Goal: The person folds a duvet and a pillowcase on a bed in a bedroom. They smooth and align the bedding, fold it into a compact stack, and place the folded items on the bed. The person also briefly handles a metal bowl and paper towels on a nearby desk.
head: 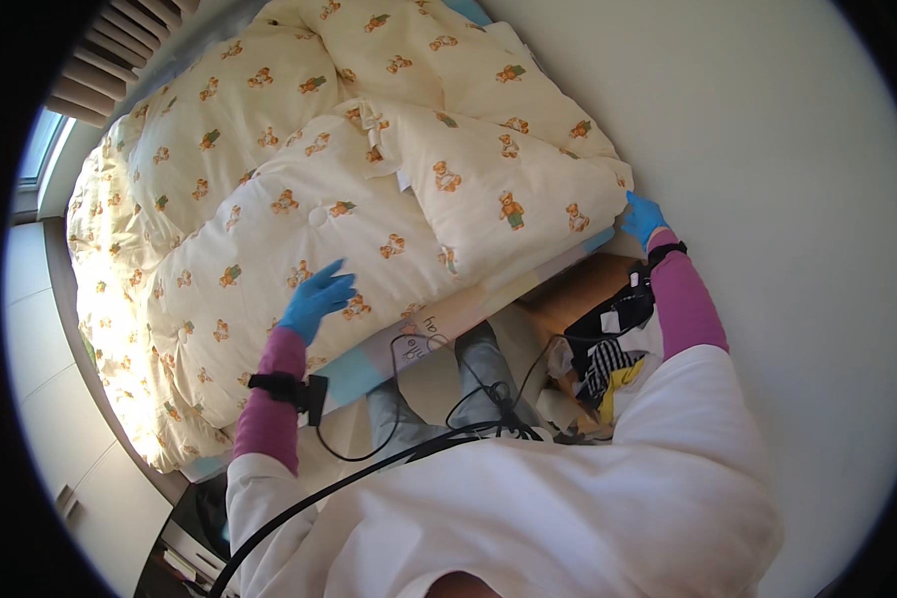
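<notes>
A thick cream quilt (314,239) printed with teddy bears covers the bed before me. Its near right part is folded over, and a tied strip and a small white tag (404,180) show at the fold. My left hand (319,295), in a blue glove, is spread over the quilt's near side with nothing in it; contact is unclear. At the quilt's right corner, beside the wall, is my blue-gloved right hand (645,219). Its fingers are at the corner's edge, but whether they grip fabric is unclear. Below the quilt shows the pastel, patchwork-coloured mattress side (355,370).
A pale wall (755,187) runs along the right. Clothes (609,366) lie piled by a wooden furniture piece (587,284). A black cable (329,489) crosses before my body. White cabinets (67,396) and a curtain (108,63) stand left.
</notes>
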{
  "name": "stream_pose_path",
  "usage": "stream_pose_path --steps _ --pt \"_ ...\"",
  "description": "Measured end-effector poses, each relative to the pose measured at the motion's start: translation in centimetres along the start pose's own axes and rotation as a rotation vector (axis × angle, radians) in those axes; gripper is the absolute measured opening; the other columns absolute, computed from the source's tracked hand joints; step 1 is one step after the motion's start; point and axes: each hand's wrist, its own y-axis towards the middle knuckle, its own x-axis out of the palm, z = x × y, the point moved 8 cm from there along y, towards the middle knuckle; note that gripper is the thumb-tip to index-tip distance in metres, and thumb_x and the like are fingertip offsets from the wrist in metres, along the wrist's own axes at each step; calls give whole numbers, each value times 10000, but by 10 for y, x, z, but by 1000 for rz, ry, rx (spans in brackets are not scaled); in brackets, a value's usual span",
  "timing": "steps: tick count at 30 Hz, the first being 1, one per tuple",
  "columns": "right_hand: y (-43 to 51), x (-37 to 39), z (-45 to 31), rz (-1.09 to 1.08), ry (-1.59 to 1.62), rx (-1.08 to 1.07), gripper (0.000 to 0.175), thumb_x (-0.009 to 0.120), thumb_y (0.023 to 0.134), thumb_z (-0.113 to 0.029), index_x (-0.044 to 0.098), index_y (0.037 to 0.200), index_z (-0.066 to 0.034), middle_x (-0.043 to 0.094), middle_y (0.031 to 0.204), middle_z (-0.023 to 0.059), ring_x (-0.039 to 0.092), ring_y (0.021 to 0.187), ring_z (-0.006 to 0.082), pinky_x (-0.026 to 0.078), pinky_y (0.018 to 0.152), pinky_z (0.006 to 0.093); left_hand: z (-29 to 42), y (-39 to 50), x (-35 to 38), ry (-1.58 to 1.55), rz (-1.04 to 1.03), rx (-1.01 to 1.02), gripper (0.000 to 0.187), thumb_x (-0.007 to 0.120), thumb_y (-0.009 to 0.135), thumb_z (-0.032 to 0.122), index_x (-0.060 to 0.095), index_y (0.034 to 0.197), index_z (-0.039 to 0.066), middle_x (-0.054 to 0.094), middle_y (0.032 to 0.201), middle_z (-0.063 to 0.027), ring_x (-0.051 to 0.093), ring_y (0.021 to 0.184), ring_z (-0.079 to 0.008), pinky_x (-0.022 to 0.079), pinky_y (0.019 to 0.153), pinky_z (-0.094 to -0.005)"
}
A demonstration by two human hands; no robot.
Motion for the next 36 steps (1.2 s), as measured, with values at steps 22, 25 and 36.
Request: stream_pose_path --steps 22,25,36 --pt "-4 -22 -97 -297 -224 -627 496 613 783 -91 484 1251 14 574 1154 110 555 1021 211 447 880 278 77 139 168 -416 191 -59 438 553 873 197 483 1268 22 550 1200 -91 544 1084 -207 434 940 -356" --pt "-53 -66 -161 -46 152 -664 478 607 773 -72 518 1235 13 614 1069 105 587 949 185 472 805 272 200 109 150 -498 157 280 415 452 916 149 436 1307 12 530 1243 -89 507 1148 -197 418 974 -354" --pt "-127 -21 -212 -294 217 -629 349 583 854 -202 594 1144 -6 638 935 75 593 781 89 493 589 249 298 123 274 -149 99 681 506 607 846 258 442 1277 52 529 1137 -90 506 1127 -173 395 983 -310"
